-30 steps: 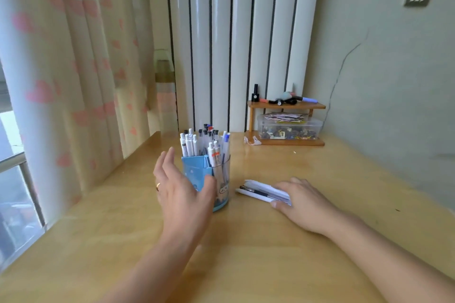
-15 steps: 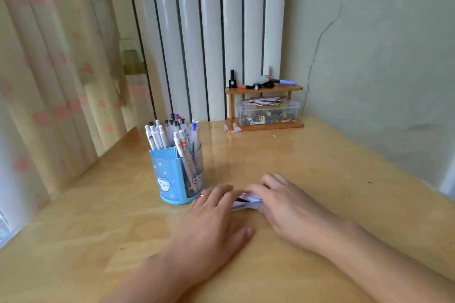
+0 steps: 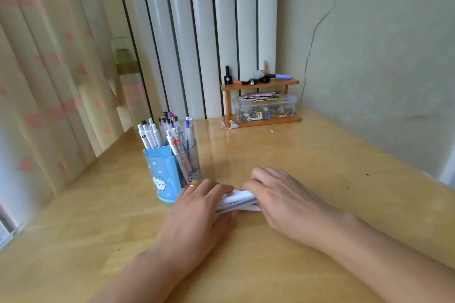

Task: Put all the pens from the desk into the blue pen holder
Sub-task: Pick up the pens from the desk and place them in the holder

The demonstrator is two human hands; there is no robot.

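Both hands lying over a bundle of white pens [image 3: 237, 200] on the table [image 3: 307, 167]: left hand [image 3: 197, 206] and right hand [image 3: 280, 197] gripping either end; blue pen holder [image 3: 163, 174], already holding pens, standing just left

the blue pen holder [image 3: 164, 174] stands on the tabletop [image 3: 320, 167] just left of and behind the left hand [image 3: 197, 209], its mouth crowded with upright pens [image 3: 167, 133], so little room shows among them. the bundle of pens [image 3: 237, 200] lies on the tabletop between the left hand and the right hand [image 3: 280, 202], covered at both ends. the curtain [image 3: 41, 81] closes off the left edge. a small wooden shelf [image 3: 261, 103] with a clear plastic box [image 3: 264, 108] sits in the far corner, well apart. bare tabletop lies open between the holder and the shelf and to the right of the right hand.
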